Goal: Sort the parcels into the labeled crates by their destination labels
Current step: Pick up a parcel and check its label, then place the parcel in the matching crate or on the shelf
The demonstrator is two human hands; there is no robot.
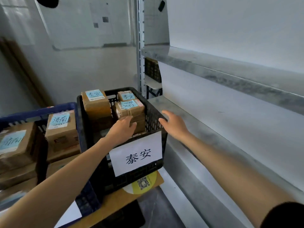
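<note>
Black crate (154, 117) — three labelled parcels (96, 102); blue crate (41, 111) — two.

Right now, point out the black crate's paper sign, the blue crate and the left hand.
paper sign (136, 153): head view, middle of the white sheet.
blue crate (49, 110): head view, on its far rim.
left hand (122, 129): head view, on the back of the hand.

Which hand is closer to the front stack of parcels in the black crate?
Left. The left hand touches the stack; the right hand is at the crate's right rim.
</note>
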